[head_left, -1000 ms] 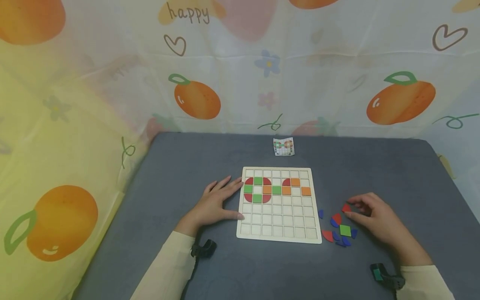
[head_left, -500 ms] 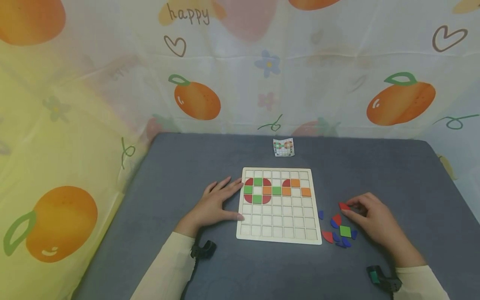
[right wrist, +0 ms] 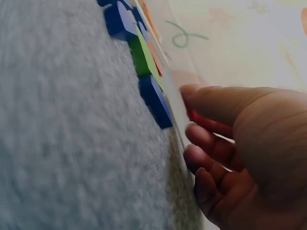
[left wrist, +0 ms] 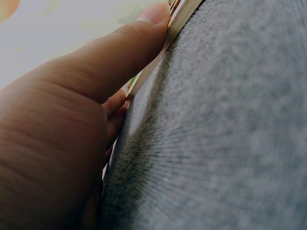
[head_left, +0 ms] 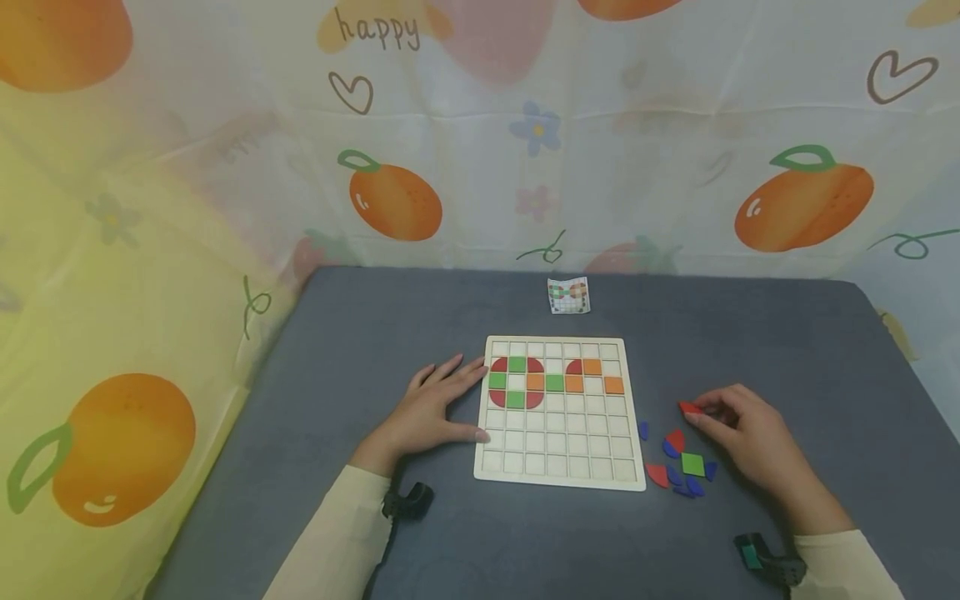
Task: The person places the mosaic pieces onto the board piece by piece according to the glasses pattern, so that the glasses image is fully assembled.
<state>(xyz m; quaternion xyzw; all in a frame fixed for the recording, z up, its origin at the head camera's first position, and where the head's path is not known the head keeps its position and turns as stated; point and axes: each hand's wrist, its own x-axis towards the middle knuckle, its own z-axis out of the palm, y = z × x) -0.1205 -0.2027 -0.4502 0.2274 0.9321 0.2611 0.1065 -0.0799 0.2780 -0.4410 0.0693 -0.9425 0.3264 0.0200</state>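
My right hand [head_left: 750, 433] pinches a red quarter-circle tile [head_left: 687, 407] between thumb and fingers, right of the board. Red also shows behind the thumb of the right hand [right wrist: 220, 143] in the right wrist view. My left hand [head_left: 420, 414] lies with fingers spread along the left edge of the square wooden grid board [head_left: 558, 485]. The thumb and fingertips touch that edge, and the left wrist view shows the thumb [left wrist: 129, 43] against the board's side. Red, green and orange tiles fill some cells in the upper rows, among them an orange square [head_left: 613, 385].
Loose tiles lie between the board and my right hand: a green square [head_left: 692, 464], a red quarter circle [head_left: 657, 475] and several blue pieces [head_left: 694, 487]. Behind the board is a small pattern card [head_left: 568, 296]. A printed cloth [head_left: 480, 183] hangs beyond the grey table [head_left: 375, 308].
My right hand has shifted slightly left, and the red tile in it has tilted to a flatter angle in view. The left hand stays at the board's edge.
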